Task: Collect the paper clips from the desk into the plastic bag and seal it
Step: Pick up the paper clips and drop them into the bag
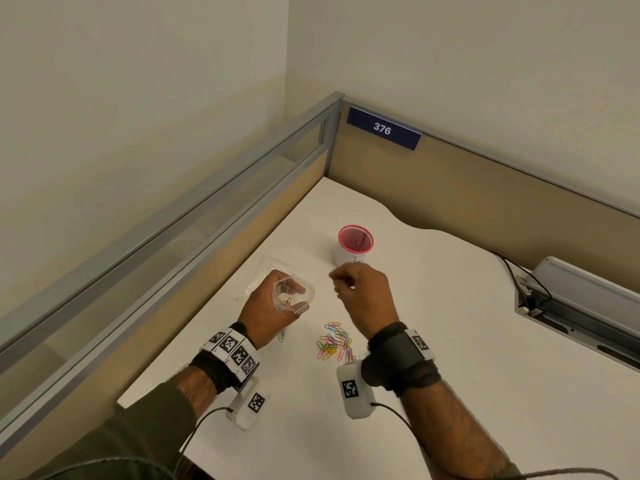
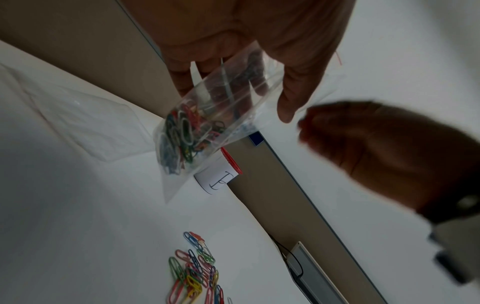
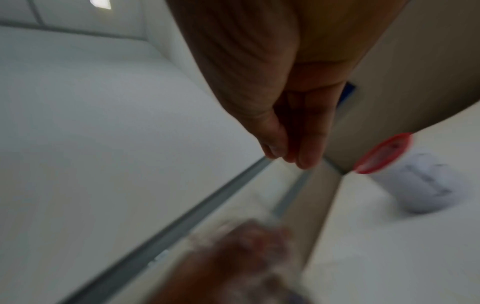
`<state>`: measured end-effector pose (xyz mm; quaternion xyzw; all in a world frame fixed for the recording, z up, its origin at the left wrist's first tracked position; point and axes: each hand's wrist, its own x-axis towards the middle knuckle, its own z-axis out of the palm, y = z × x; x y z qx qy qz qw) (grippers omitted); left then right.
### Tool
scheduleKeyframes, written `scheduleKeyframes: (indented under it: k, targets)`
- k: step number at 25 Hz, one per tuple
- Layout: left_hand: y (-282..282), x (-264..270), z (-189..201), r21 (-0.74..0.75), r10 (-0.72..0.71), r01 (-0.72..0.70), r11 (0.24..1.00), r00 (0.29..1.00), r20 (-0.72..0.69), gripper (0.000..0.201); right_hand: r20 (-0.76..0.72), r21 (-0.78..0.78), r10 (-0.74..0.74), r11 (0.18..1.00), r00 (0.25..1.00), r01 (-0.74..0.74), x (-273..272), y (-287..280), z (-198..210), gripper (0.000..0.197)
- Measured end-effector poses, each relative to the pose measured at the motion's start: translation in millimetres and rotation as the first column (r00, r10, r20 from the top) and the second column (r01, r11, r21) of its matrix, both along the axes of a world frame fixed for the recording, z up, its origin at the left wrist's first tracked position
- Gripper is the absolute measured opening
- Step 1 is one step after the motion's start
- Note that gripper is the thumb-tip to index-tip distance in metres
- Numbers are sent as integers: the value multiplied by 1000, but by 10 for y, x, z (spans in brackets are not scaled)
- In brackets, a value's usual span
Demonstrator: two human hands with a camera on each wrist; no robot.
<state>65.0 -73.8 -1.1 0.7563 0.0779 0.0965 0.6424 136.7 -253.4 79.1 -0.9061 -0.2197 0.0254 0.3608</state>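
My left hand (image 1: 277, 303) holds a small clear plastic bag (image 1: 298, 295) up above the desk, with its mouth spread wide. In the left wrist view my left hand (image 2: 233, 101) pinches the bag (image 2: 233, 123) between thumb and fingers, and several coloured paper clips (image 2: 184, 133) lie in its bottom. A loose pile of coloured paper clips (image 1: 334, 341) (image 2: 197, 271) lies on the white desk (image 1: 433, 341) between my wrists. My right hand (image 1: 336, 280) (image 2: 303, 127) hovers just right of the bag's mouth, fingertips bunched against the thumb (image 3: 288, 156). No clip shows in them.
A white cup with a red rim (image 1: 353, 249) (image 2: 218, 181) (image 3: 415, 181) stands behind my hands. Another flat clear bag (image 1: 265, 270) (image 2: 85, 119) lies on the desk by the left partition. A grey cable box (image 1: 581, 299) sits in a cut-out at the right.
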Motion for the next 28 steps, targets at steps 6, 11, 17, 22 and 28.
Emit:
scheduleKeyframes:
  k: [6, 11, 17, 22, 28]
  targets:
    - [-6, 5, -12, -15, -5, 5, 1000, 1000, 2, 36, -318, -555, -54, 820, 946, -140, 83, -375, -1010, 40]
    - [47, 9, -37, -8, 5, -6, 1000, 1000, -7, 37, -271, -572, 90, 786, 958, -236, -63, -353, -1217, 35]
    - [61, -10, -36, 20, 22, -21, 1000, 1000, -19, 36, -327, -531, -29, 832, 945, -158, -159, -692, -1125, 59]
    - [43, -23, -12, 49, 23, -22, 999, 999, -25, 35, -301, -568, -25, 808, 953, -158, -233, -418, -1218, 62]
    - [109, -44, -18, 43, 31, -30, 999, 999, -28, 35, -168, -593, 12, 798, 986, -111, -252, -191, -1318, 22]
